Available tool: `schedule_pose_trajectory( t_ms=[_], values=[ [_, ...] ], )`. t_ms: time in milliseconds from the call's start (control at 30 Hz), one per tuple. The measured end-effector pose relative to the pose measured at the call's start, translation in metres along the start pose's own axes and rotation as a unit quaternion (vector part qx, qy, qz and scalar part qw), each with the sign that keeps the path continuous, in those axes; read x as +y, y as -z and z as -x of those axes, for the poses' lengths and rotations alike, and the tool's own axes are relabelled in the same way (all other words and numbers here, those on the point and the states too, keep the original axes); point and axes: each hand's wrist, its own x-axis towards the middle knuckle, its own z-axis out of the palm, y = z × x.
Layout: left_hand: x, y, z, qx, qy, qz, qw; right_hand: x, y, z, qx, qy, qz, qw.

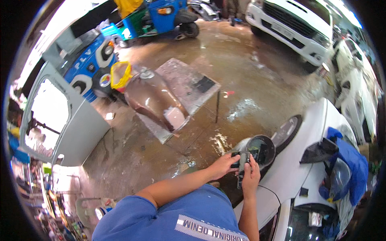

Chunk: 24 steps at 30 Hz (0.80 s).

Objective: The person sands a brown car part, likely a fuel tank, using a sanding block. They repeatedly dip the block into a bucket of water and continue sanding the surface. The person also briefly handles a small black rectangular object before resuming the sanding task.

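My left hand (222,166) and my right hand (252,173) meet low in front of my body, right of centre. Between them they hold a small, flat grey-green piece with a dark part (243,160); its kind I cannot make out. Fingers of both hands are closed on it. Just beyond my hands stands a bucket (273,152) with a dark, shiny inside. Farther left, a glossy brown curved body panel (150,96) lies on a stained low table (183,76). A pale pinkish block or cloth (175,118) rests on its near end.
A white car (297,160) stands close on my right, with blue cloth (352,168) on it. A grey door panel (86,128) stands at left, near a yellow-edged container (121,75). Blue three-wheelers (161,20) and a white pickup (289,28) stand beyond the wet floor.
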Motion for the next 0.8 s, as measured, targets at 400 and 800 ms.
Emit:
schedule_pose_trajectory(
  t_ms=[400, 800],
  values=[
    [0.054, 0.043, -0.022, 0.14, -0.141, -0.064, 0.978, 0.003, -0.074, -0.079, -0.027, -0.021, -0.052, 0.998],
    [0.189, 0.117, -0.095, 0.151, -0.206, 0.033, 0.966, -0.015, -0.17, -0.234, -0.152, -0.053, -0.168, 0.973]
  ],
)
